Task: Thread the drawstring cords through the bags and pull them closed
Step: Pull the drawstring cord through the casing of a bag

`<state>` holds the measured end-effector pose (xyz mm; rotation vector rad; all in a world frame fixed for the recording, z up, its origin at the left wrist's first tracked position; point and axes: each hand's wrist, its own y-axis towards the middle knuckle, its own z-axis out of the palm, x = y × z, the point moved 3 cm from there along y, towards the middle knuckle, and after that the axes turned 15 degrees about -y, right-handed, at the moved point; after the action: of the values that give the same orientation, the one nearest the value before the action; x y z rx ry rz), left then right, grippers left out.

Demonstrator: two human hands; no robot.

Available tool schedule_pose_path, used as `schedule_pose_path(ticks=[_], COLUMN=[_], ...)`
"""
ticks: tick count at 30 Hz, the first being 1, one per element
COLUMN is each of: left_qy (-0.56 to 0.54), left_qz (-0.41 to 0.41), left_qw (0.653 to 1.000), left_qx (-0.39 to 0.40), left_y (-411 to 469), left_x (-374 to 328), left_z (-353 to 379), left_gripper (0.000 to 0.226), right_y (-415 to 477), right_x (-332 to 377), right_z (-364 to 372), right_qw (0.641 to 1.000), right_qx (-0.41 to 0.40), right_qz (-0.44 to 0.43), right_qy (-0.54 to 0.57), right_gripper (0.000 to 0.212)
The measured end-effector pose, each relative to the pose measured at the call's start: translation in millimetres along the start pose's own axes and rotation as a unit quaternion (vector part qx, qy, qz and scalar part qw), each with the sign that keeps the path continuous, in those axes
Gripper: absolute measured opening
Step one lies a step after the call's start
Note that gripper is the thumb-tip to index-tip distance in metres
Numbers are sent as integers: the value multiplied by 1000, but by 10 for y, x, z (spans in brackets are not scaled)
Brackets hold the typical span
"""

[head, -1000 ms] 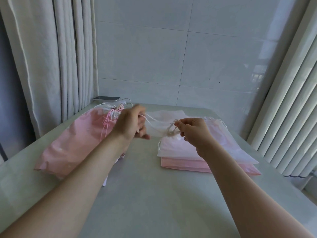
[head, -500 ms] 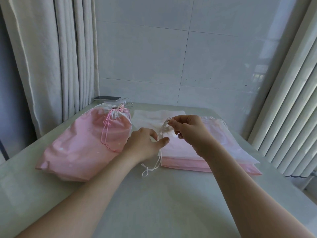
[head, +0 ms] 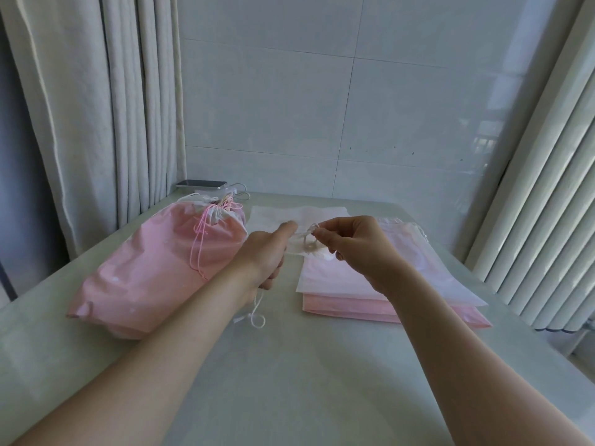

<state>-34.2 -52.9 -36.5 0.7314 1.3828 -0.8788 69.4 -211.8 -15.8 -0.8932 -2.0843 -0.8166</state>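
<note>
- The right hand's fingers (head: pixel 323 232) are nearly closed, thumb and forefinger pinching a small loop of thin white drawstring cord (head: pixel 309 242) just above the near stack of bags.
- The left hand's fingers (head: pixel 273 275) are curled down round the same cord, with the thumb stretched forward toward the loop; how firmly they grip is hidden under the palm.
- The right hand (head: pixel 357 249) and left hand (head: pixel 265 255) are held close together above the table, wrists apart, bare forearms reaching in from the near edge.
- The cord's knotted tail hangs out below the left hand and touches the pale grey-green table (head: pixel 289 381).
- Under the right hand lies a stack of flat pink plastic drawstring bags (head: pixel 354 304), its top bag paler and translucent.
- Behind the hands lies a flat white bag (head: pixel 270 217).
- To the left lies a stuffed pink bag (head: pixel 151 272), its mouth gathered shut with a pink cord (head: pixel 198 249).
- At the far left corner a dark phone (head: pixel 201 183) rests on a white block with a cable.
</note>
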Motion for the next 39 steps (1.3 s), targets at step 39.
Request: schedule_pose_path(ticks=[39], left_qy=[421], left_qz=[256], left_qw=[853], left_qx=[-173], left_y=[-30], left_x=[44], left_z=[-140], left_gripper=[20], right_y=[-115], right_x=[208], right_z=[60], right_qw=[970], right_qx=[-202], right_qz=[-44], right_qy=[-131], right_gripper=[5])
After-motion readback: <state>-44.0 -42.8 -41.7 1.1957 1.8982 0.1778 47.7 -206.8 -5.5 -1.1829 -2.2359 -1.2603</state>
